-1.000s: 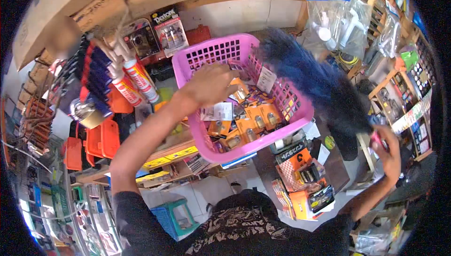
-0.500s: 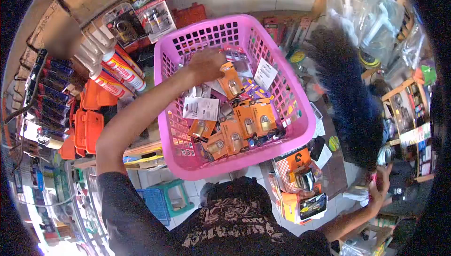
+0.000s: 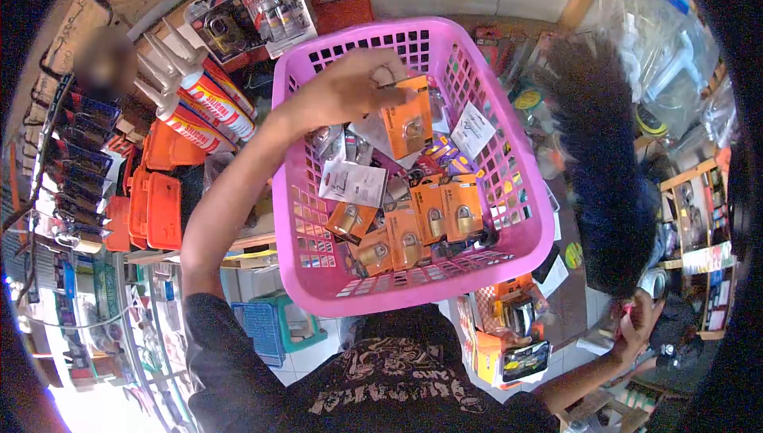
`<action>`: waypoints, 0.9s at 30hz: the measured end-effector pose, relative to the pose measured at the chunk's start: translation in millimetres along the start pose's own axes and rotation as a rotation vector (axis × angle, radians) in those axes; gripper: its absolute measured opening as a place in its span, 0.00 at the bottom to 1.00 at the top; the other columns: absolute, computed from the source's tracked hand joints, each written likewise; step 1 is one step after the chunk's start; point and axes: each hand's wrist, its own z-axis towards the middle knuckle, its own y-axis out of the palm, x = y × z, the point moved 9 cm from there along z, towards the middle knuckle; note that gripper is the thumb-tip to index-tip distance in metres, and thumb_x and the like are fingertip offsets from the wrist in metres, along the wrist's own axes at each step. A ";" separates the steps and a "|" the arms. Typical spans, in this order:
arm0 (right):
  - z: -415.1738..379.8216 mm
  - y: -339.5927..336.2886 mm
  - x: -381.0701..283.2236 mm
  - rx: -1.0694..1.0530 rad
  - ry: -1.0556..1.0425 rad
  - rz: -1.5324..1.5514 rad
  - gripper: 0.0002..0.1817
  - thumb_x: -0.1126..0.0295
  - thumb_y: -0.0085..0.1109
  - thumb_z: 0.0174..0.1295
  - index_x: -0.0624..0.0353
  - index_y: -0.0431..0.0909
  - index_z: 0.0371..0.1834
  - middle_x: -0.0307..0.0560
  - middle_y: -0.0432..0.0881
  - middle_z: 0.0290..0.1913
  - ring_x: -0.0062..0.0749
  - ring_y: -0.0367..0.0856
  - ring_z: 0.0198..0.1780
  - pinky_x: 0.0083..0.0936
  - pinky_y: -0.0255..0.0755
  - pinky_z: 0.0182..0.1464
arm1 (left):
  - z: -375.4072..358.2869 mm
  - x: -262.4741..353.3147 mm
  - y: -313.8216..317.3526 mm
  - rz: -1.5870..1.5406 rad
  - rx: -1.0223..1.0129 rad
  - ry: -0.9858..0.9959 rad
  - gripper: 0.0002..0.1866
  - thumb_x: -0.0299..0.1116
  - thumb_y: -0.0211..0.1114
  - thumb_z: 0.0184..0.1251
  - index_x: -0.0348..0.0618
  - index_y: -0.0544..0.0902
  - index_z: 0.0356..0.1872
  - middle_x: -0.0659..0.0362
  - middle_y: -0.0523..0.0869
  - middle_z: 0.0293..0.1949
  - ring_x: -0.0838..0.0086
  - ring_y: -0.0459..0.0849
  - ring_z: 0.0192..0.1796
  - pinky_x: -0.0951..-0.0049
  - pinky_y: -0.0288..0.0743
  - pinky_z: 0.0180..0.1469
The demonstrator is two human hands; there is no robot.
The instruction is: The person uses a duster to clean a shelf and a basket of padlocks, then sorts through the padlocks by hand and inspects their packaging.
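Over the far part of a pink plastic basket (image 3: pixel 413 296), my left hand (image 3: pixel 358 87) pinches an orange carded padlock (image 3: pixel 407 137) by its upper edge. The card stands nearly upright above the other packs. Below it in the basket lie several more orange padlock packs (image 3: pixel 409 246), a white card (image 3: pixel 354 184) and some purple packs (image 3: pixel 455 159). My right hand (image 3: pixel 640 326) is closed round the pinkish handle of a dark, fluffy duster (image 3: pixel 600 171), whose head rises along the basket's right side without touching the packs.
Silicone tubes (image 3: pixel 211 99) and orange cases (image 3: pixel 155 202) stand left of the basket. Blister packs (image 3: pixel 274 8) lean behind it. Boxed goods (image 3: pixel 509 338) sit low at the right front. A green stool (image 3: pixel 298 322) is below left, and clear bags (image 3: pixel 660 52) hang far right.
My left hand has raised the orange carded padlock, which now stands more upright. The view has shifted slightly, and my right hand still grips the duster.
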 end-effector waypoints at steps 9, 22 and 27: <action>8.3 40.5 8.1 -0.147 0.061 0.280 0.38 0.50 0.71 0.50 0.66 0.71 0.58 0.41 0.76 0.36 0.25 0.74 0.31 0.21 0.70 0.35 | -66.3 5.9 -34.2 -0.813 0.446 0.000 0.16 0.39 0.61 0.69 0.37 0.77 0.49 0.57 0.84 0.40 0.73 0.85 0.42 0.72 0.80 0.49; -47.3 80.6 18.2 -0.111 -0.106 0.277 0.36 0.50 0.74 0.39 0.68 0.78 0.46 0.51 0.79 0.44 0.35 0.78 0.44 0.29 0.71 0.48 | -270.8 -27.2 3.8 -1.812 0.740 0.221 0.25 0.55 0.45 0.77 0.42 0.76 0.52 0.54 0.85 0.42 0.65 0.84 0.41 0.59 0.80 0.42; -85.8 209.5 -127.4 -1.087 -0.087 0.342 0.27 0.62 0.75 0.53 0.69 0.79 0.50 0.52 0.85 0.41 0.34 0.84 0.40 0.29 0.76 0.45 | -354.7 -54.9 9.2 -1.608 0.924 0.293 0.40 0.63 0.42 0.74 0.37 0.62 0.71 0.51 0.84 0.46 0.62 0.84 0.44 0.59 0.80 0.48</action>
